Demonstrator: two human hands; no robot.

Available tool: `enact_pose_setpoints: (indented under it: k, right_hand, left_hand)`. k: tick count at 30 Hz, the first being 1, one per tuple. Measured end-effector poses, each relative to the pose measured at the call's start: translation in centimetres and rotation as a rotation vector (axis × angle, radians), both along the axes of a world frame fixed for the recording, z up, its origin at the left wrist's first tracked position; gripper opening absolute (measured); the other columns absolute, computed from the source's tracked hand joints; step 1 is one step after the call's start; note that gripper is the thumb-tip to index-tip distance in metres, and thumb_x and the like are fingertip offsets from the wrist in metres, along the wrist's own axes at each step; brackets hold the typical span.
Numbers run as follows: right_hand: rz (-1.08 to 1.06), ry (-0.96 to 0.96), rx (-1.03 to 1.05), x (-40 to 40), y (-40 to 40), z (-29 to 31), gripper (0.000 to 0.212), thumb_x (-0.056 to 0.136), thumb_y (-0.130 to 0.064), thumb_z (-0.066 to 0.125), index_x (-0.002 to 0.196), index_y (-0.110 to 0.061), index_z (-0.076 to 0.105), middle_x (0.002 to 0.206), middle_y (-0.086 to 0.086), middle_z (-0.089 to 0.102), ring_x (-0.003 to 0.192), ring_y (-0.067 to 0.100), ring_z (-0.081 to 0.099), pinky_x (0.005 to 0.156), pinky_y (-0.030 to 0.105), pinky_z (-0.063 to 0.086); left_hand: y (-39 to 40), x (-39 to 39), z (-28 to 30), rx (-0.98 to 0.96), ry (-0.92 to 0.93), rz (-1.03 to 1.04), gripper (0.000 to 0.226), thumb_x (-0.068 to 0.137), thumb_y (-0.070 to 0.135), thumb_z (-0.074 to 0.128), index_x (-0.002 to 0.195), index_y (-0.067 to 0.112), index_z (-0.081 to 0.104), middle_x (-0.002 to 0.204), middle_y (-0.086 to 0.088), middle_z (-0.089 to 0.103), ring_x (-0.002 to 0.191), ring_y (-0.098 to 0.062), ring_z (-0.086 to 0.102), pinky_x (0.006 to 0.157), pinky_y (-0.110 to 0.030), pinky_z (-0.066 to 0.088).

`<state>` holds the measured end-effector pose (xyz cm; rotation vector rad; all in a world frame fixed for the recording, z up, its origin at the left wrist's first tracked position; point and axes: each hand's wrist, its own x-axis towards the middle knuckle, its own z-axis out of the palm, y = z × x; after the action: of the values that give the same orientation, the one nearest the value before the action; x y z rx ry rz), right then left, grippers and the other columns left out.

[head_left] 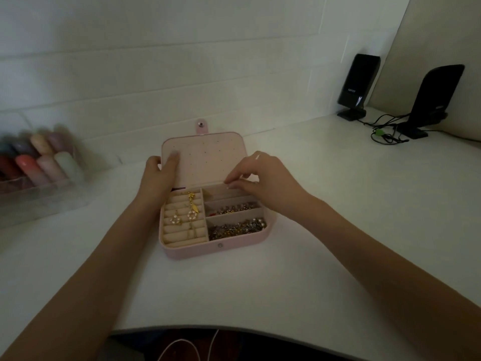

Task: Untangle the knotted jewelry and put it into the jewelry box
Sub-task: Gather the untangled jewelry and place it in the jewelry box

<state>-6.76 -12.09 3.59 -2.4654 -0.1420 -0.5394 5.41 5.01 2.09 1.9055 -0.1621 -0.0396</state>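
A white table (299,269) stands against a white panelled wall, dimly lit, with the pink jewelry box (213,250) at its centre and the lid (205,162) raised toward the wall. The left hand (158,175) grips the lid's left edge: the thumb lies on the lid's inner face and the other fingers curl behind it. The right hand (263,178) reaches over the box's far right corner, its curled fingertips (230,181) at the lid's lower edge above the rear right compartment; whether they pinch anything cannot be told. Just nearer the person than those fingertips, two compartments hold the beaded jewelry (236,226), one lot in the middle section and a denser heap in the front section. Below the left thumb, the ring-roll section carries gold and pearl earrings (186,213). Left of the left hand stands a clear tray of coloured cylinders (39,162), blurred. Far right of the right hand stand two black speakers (359,84) with trailing cables (385,131)
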Motion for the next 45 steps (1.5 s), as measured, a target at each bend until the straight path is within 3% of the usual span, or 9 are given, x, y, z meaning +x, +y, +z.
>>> enact_pose_setpoints:
  k: [6,10,13,18,24,28,32,39,45]
  right_hand:
    - [-0.168,-0.065,0.069,-0.4,-3.6,0.7,0.017,0.089,-0.017,0.066,0.103,-0.021,0.075,0.098,-0.007,0.072,0.080,0.003,0.058,0.072,0.004,0.039]
    - [-0.180,0.205,0.027,-1.4,-5.2,-0.8,0.029,0.080,-0.030,0.075,0.109,-0.025,0.073,0.111,-0.005,0.070,0.092,0.002,0.059,0.081,0.011,0.043]
    - [-0.133,0.209,-0.047,-0.9,-3.9,-2.2,0.024,0.083,-0.022,0.074,0.106,-0.016,0.074,0.107,0.000,0.072,0.094,0.005,0.057,0.080,0.010,0.037]
    - [-0.198,0.119,-0.163,-0.6,-3.1,-3.0,0.013,0.089,-0.014,0.064,0.094,-0.009,0.075,0.090,0.008,0.072,0.088,0.024,0.062,0.081,0.030,0.042]
    - [-0.102,-0.177,0.010,-1.4,-2.0,-0.9,0.007,0.086,-0.016,0.069,0.091,-0.014,0.073,0.089,-0.005,0.071,0.082,0.006,0.056,0.076,0.013,0.042]
    - [0.008,-0.142,-0.100,-1.0,-0.8,-2.0,0.009,0.080,-0.017,0.074,0.088,-0.017,0.077,0.090,-0.004,0.073,0.089,0.012,0.060,0.081,0.025,0.045]
    - [-0.175,-0.144,0.135,-1.2,-2.6,-0.7,0.011,0.081,-0.015,0.074,0.091,-0.018,0.078,0.085,-0.009,0.072,0.076,-0.008,0.058,0.069,0.009,0.042]
    - [-0.393,0.384,0.023,-2.2,-7.4,-0.2,0.020,0.078,-0.029,0.078,0.097,-0.021,0.076,0.081,-0.012,0.067,0.069,-0.005,0.054,0.055,-0.002,0.035]
    - [-0.363,0.346,0.020,-2.0,-6.6,-0.4,0.008,0.079,-0.010,0.075,0.087,-0.011,0.075,0.065,-0.009,0.064,0.056,0.009,0.062,0.045,0.003,0.038]
  left_hand:
    - [0.5,1.2,0.7,0.077,0.072,0.013,0.048,0.099,0.039,0.042,0.129,0.001,0.047,0.110,-0.009,0.052,0.069,-0.010,0.048,0.050,-0.016,0.035]
    - [1.5,2.4,1.1,0.075,0.168,0.053,0.047,0.096,0.035,0.046,0.126,-0.002,0.051,0.108,-0.012,0.053,0.073,-0.019,0.051,0.056,-0.027,0.036]
    - [1.4,2.3,1.0,0.105,0.156,0.045,0.046,0.096,0.033,0.045,0.126,-0.001,0.050,0.115,-0.014,0.053,0.079,-0.019,0.049,0.052,-0.025,0.037]
    - [1.1,2.3,0.9,0.089,0.144,0.048,0.046,0.096,0.034,0.046,0.127,0.000,0.050,0.113,-0.012,0.052,0.086,-0.020,0.049,0.052,-0.023,0.031]
    - [0.4,1.9,0.6,0.077,0.109,0.024,0.036,0.095,0.034,0.046,0.111,0.003,0.052,0.103,-0.009,0.052,0.071,-0.012,0.048,0.054,-0.023,0.034]
    - [0.1,1.4,0.2,0.043,0.098,0.011,0.030,0.095,0.034,0.047,0.104,0.007,0.051,0.099,-0.008,0.053,0.072,-0.012,0.049,0.056,-0.028,0.037]
    - [0.0,1.5,0.2,0.049,0.096,0.004,0.030,0.095,0.035,0.046,0.105,0.007,0.050,0.091,-0.005,0.053,0.072,-0.012,0.049,0.056,-0.028,0.036]
    - [-0.1,1.6,0.1,0.070,0.099,-0.006,0.030,0.095,0.035,0.045,0.104,0.007,0.050,0.083,0.000,0.052,0.073,-0.014,0.051,0.058,-0.028,0.038]
    - [0.1,1.7,0.1,0.066,0.106,0.002,0.032,0.094,0.036,0.047,0.103,0.005,0.053,0.100,-0.010,0.056,0.089,-0.025,0.054,0.067,-0.032,0.040]
